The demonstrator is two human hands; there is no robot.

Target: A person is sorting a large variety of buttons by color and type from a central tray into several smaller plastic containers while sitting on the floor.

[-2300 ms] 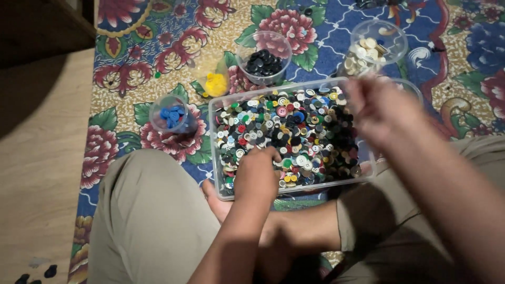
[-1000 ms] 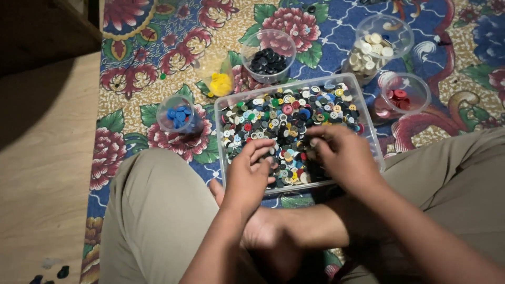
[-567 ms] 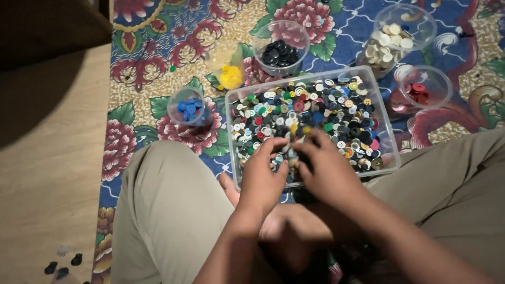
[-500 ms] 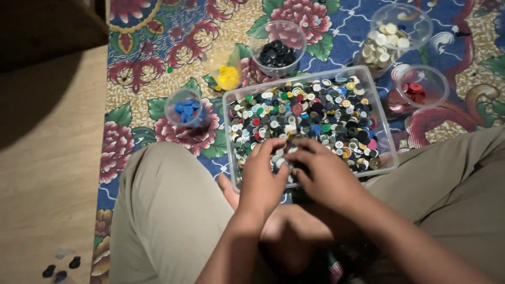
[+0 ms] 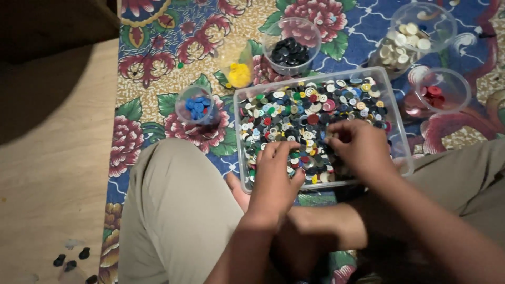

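Two hands are down in the clear plastic tub point(image 5: 394, 129) of mixed buttons point(image 5: 300, 113), which sits on the flowery rug point(image 5: 158, 58) right in front of the person's crossed legs. The left hand point(image 5: 273, 176) lies palm down over the near edge of the tub, fingers loosely curled with the tips resting on the buttons; can't tell if it's got one pinched or not. The right hand point(image 5: 360, 147) is just beside it, a bit further into the pile, fingers bunched together at the tips on the buttons. Whether there's actually a button between them is hidden from this angle.

Past the hands, beyond the far side of the tub, there's a ring of small clear cups. A cup of blue buttons point(image 5: 195, 105) sits off to the left of the left hand, a tipped cup of yellow buttons point(image 5: 238, 66) is further out, and a cup of black buttons point(image 5: 290, 44) is straight ahead. Out beyond the right hand is a cup of cream buttons point(image 5: 415, 34), with a cup of red buttons point(image 5: 439, 92) nearer, just beside the tub's right corner.

A few dark buttons point(image 5: 71, 260) lie on the wooden floor point(image 5: 52, 173), well away to the left.
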